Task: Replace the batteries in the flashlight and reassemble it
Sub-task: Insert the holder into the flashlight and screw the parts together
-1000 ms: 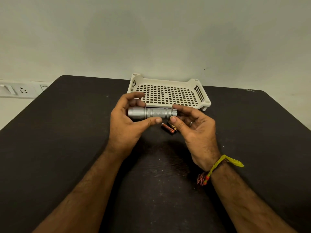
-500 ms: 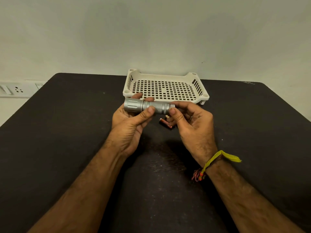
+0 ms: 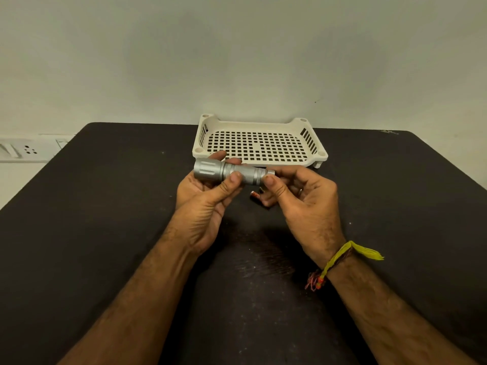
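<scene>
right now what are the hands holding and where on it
Both hold the silver flashlight: the left hand grips its body just behind the head, and the right hand pinches the tail cap end.

No lettering, label, brand or number is legible anywhere; the batteries' (image 3: 256,196) print is too small.

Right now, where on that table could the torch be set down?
Bare black tabletop left of the left hand, and right of the right hand. The white perforated tray holds nothing. Crowded between the hands, by the small batteries.
</scene>
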